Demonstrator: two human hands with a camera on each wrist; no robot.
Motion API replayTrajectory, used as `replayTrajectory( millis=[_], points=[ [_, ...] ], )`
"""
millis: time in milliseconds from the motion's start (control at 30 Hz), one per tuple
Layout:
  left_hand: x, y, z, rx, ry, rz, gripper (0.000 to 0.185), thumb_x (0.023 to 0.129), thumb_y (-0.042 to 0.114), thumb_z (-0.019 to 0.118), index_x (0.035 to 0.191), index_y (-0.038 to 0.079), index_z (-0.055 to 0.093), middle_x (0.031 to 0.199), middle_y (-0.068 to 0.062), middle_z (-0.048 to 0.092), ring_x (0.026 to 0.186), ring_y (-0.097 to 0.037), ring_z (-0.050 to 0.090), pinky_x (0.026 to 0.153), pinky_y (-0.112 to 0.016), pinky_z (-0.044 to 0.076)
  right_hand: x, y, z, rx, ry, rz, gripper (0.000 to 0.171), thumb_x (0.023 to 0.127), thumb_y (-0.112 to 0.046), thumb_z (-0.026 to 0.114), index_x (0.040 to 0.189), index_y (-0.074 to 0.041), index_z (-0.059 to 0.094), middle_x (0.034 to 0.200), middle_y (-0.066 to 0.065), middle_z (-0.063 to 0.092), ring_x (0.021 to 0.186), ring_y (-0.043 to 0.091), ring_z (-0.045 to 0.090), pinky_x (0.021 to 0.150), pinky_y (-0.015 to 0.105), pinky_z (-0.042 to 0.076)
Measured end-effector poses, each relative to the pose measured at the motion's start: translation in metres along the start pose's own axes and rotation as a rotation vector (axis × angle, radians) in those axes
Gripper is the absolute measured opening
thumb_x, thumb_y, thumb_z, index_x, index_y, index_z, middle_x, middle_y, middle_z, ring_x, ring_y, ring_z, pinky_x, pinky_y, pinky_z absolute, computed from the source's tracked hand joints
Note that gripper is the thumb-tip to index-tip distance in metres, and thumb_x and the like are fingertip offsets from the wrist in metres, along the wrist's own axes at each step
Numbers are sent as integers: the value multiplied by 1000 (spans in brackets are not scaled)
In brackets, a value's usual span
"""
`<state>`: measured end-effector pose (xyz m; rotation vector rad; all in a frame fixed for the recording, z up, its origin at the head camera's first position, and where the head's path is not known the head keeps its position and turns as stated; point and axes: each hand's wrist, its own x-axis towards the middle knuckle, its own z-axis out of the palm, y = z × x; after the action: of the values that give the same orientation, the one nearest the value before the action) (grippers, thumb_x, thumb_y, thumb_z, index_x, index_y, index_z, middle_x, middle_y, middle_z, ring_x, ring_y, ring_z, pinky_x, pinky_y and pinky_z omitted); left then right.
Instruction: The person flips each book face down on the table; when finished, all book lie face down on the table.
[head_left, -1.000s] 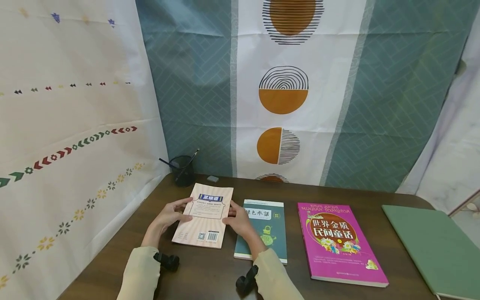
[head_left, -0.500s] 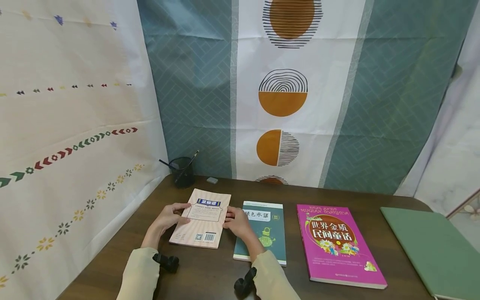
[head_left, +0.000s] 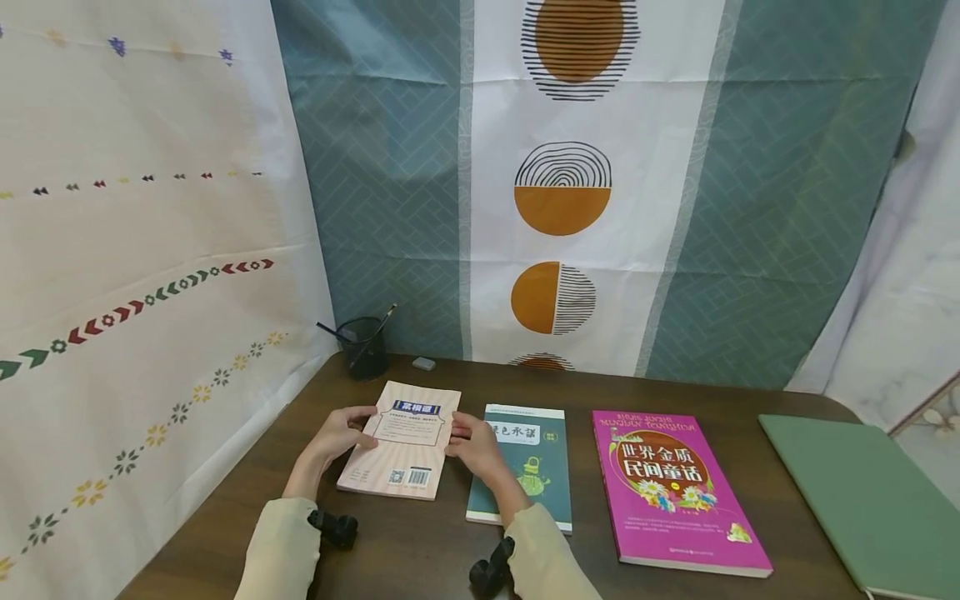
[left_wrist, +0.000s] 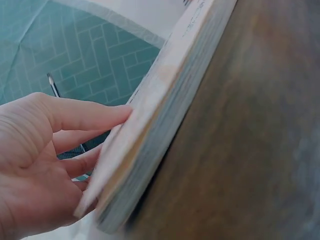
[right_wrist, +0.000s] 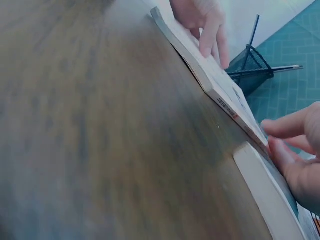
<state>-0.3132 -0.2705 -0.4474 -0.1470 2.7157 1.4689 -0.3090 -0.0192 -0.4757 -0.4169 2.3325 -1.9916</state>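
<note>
A thin pale-pink paperback book [head_left: 408, 450] lies on the table at centre left, barcode side up, with a blue title label. My left hand [head_left: 333, 437] holds its left edge, thumb [left_wrist: 117, 116] on the cover and the other fingers beside and behind it. In the left wrist view the cover lifts a little from the pages near the corner. At the right edge my right hand [head_left: 476, 450] pinches the book between thumb and fingers. Under my right wrist lies a teal book [head_left: 517, 483], partly covered; its white page edge [right_wrist: 267, 200] shows in the right wrist view.
Further right lie a magenta book [head_left: 682, 492] and a large green folder or notebook [head_left: 862, 492]. A black mesh pen cup [head_left: 365, 354] with pens stands at the back left corner, beside a small grey block [head_left: 423, 363]. Patterned cloth hangs behind the table [head_left: 420, 550] and along its left.
The pink book has come down and slightly toward me and to the left, with both hands on its edges. In the last half second it hardly moves. The other books stay put.
</note>
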Motion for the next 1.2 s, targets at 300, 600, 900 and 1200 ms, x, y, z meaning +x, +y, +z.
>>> replayTrajectory(
  millis=[300,600,900,1200],
  points=[
    [-9,32,6,88,143,184,57,72,-9,65,129,-5,58,130,-29,52,96,-33,49,70,-27,40,1,-7,-11,131,41,68,56,85,5,65,138,9,48,131,28,57,122,40,55,100,41,51],
    [-14,63,47,-25,-6,286,49,81,-2,69,129,-2,59,129,-26,59,102,-34,53,75,-26,43,0,0,-63,97,139,61,57,86,5,63,139,8,46,136,30,53,125,42,52,96,37,53],
    [-20,65,84,-100,-112,251,52,82,4,72,132,1,57,128,-24,59,97,-26,53,72,-27,45,-11,1,-109,8,187,107,57,89,-1,62,144,0,44,144,21,50,134,39,44,110,51,40],
    [-19,73,121,-5,-100,284,58,80,11,78,131,-5,56,122,-22,63,98,-28,58,77,-34,50,-21,3,-133,-60,294,186,63,88,-3,65,146,-8,43,152,18,41,143,39,31,116,55,30]
  ],
)
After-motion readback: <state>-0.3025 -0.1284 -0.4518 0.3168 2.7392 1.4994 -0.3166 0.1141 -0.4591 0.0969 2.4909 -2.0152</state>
